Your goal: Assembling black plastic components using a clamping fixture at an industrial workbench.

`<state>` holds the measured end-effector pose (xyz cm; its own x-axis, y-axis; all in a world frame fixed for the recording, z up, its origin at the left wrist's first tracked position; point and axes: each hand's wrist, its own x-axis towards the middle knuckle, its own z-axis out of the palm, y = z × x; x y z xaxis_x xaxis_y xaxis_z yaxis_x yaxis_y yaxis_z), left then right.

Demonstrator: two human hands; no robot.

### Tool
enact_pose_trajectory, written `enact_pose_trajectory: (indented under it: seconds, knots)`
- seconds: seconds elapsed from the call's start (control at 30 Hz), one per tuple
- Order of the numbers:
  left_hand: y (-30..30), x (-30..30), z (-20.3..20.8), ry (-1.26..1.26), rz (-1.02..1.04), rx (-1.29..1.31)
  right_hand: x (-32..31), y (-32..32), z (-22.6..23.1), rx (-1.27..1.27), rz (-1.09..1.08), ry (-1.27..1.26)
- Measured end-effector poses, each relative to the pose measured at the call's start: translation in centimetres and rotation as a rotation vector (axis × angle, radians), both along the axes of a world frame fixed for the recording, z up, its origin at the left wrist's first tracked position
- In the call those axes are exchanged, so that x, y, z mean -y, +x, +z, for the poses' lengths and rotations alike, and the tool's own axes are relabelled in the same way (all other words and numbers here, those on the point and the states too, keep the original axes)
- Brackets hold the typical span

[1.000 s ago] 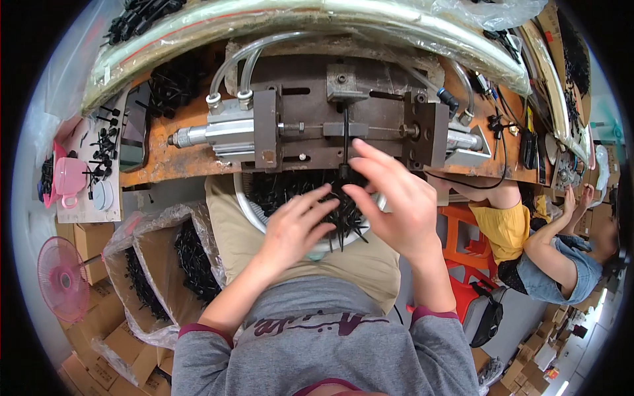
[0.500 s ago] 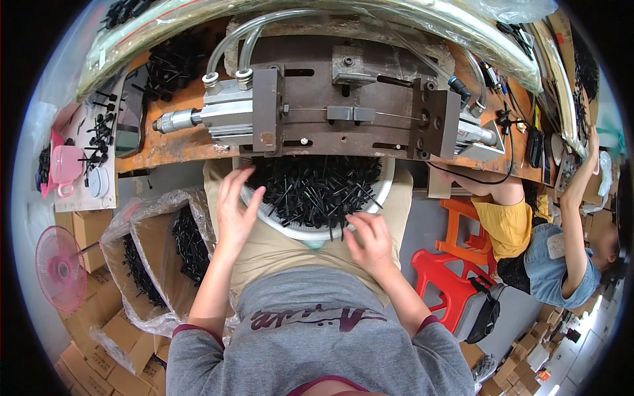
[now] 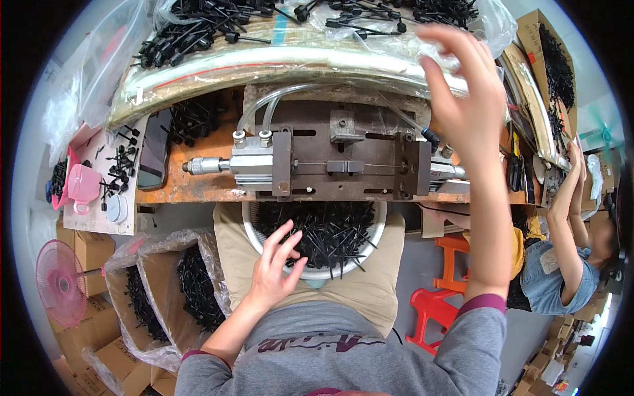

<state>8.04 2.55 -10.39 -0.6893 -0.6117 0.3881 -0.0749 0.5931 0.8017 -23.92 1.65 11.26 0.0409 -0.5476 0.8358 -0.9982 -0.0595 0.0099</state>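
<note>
Presently, left hand (image 3: pixel 274 267), fingers spread, is over the basket rim (image 3: pixel 380 231); black parts (image 3: pixel 330 228) lie just beyond it. Right hand (image 3: pixel 465 92), blurred, fingers parted, reaches forward. Risk: left-wrist knock tips lap-borne basket, spilling parts.

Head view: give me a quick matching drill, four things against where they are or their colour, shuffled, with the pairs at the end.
1. left hand
2. right hand
3. round basket
4. fan

A. pink, at the view's far left
B. white, filled with black parts
C. near the view's top edge
D. over the basket's left side

Pairs: 1-D, 2-C, 3-B, 4-A
</note>
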Motion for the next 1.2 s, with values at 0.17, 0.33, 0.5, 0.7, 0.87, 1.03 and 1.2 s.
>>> enact_pose_trajectory:
  seconds: [0.17, 0.33, 0.5, 0.7, 0.87, 1.03, 1.2]
  knots:
    - [0.6, -0.6, 0.1, 0.003, -0.019, 0.009, 10.0, -6.0, 1.5, -0.129, -0.224, 0.634]
    - [0.1, -1.1, 0.9, -0.013, -0.062, -0.030, 17.2, -7.1, 0.6, -0.025, -0.302, 0.822]
    - [0.1, -1.0, 1.4, -0.030, -0.103, -0.033, 15.3, -6.1, 1.0, -0.132, -0.202, 0.877]
    - [0.1, -0.6, 1.1, -0.045, -0.144, -0.006, 11.6, -6.8, 2.6, -0.038, -0.115, 0.818]
    - [-0.4, -0.7, 1.3, -0.067, -0.171, -0.007, 10.3, -5.6, 4.4, 0.252, -0.176, 0.894]
    - [-0.4, -0.8, 1.7, -0.114, -0.213, 0.004, 9.6, -5.9, 4.4, 0.246, -0.189, 0.594]
    - [-1.3, -0.8, 2.7, -0.133, -0.242, -0.037, 8.3, -6.8, 3.2, 0.368, -0.274, 0.462]
